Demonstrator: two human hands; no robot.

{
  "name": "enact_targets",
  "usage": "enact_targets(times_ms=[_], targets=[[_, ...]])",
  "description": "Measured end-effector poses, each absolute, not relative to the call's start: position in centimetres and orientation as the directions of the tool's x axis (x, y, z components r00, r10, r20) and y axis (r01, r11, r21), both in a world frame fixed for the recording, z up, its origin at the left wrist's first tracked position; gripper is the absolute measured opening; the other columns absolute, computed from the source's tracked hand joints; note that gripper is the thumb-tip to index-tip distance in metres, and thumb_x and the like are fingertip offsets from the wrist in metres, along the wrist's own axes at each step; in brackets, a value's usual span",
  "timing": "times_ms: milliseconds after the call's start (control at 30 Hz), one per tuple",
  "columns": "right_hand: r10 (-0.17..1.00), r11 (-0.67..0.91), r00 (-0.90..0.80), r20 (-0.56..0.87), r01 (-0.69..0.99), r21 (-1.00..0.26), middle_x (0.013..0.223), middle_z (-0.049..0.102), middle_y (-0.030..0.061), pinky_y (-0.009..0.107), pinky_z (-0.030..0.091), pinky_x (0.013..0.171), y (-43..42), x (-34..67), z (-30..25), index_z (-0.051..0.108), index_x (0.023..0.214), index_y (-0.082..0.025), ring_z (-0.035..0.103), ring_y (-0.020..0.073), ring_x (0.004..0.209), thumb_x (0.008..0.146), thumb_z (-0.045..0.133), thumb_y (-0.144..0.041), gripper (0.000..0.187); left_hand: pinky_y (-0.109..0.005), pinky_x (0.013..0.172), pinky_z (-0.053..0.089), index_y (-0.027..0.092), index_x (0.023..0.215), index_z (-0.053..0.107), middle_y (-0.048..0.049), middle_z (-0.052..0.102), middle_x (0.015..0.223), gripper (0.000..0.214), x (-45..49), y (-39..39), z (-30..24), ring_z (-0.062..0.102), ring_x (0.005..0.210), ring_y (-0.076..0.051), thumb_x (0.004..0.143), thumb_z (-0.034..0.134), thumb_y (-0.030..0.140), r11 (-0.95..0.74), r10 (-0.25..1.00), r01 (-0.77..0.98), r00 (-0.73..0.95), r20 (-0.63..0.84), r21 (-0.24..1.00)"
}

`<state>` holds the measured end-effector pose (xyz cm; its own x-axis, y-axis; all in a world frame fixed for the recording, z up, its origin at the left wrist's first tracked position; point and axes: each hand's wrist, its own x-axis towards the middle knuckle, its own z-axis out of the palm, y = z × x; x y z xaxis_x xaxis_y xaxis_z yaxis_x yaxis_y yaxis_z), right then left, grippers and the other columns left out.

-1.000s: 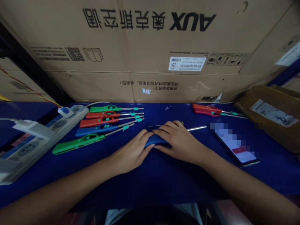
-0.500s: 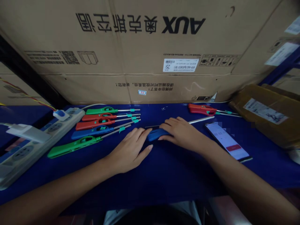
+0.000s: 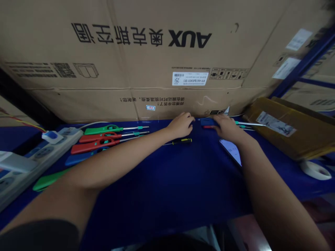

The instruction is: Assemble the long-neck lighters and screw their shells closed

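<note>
My right hand [image 3: 227,127] is stretched to the back of the blue cloth, fingers closed over a blue long-nosed lighter [image 3: 206,121]. The lighter lies next to a red lighter [image 3: 209,127], whose metal tube [image 3: 250,124] pokes out to the right of the hand. My left hand [image 3: 181,125] rests just left of the blue lighter, fingers loosely curved on the cloth with nothing seen in them. A small screwdriver with a black and yellow handle [image 3: 182,141] lies below the left hand.
Several lighters lie in a row at left: green [image 3: 104,129], red [image 3: 98,137], red [image 3: 90,145], blue [image 3: 78,158], green [image 3: 45,180]. A power strip [image 3: 36,155] sits far left. A phone [image 3: 231,149], brown parcel [image 3: 285,129] and tape roll [image 3: 315,170] are at right. A big cardboard box [image 3: 157,69] walls the back.
Both hands moved from the middle of the cloth to the back right. The right hand carried the blue lighter to beside the red one, uncovering the screwdriver. The view turned right.
</note>
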<state>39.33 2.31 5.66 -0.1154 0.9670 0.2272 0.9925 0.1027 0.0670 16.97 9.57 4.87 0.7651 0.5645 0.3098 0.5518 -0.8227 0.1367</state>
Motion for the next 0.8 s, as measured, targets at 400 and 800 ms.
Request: enact_targets(times_ms=[400, 800], targets=[[0.999, -0.036, 0.038, -0.015, 0.995, 0.092, 0.129, 0.065, 0.0166, 0.043, 0.047, 0.1, 2.6, 40.6, 4.3, 0.067, 0.13, -0.021, 0.061, 0.0317, 0.116, 0.081, 0.062, -0.008, 0.051, -0.045, 0.092, 0.057, 0.016, 0.128, 0.059, -0.0109, 0.062, 0.128, 0.036, 25.9, 14.7, 4.8, 0.064, 0.11, -0.024, 0.098, 0.062, 0.036, -0.887, 0.451, 0.42, 0.876, 0.172, 0.19], [0.92, -0.392, 0.388, 0.055, 0.916, 0.083, 0.131, 0.062, 0.0114, 0.046, 0.056, 0.092, 2.9, 39.8, 3.6, 0.059, 0.13, -0.018, 0.064, 0.0248, 0.11, 0.097, 0.064, -0.036, 0.038, -0.045, 0.093, 0.057, 0.016, 0.128, 0.059, -0.011, 0.061, 0.128, 0.036, 27.4, 13.7, 4.3, 0.064, 0.11, -0.024, 0.098, 0.062, 0.036, -0.882, 0.472, 0.467, 0.873, 0.123, 0.068]])
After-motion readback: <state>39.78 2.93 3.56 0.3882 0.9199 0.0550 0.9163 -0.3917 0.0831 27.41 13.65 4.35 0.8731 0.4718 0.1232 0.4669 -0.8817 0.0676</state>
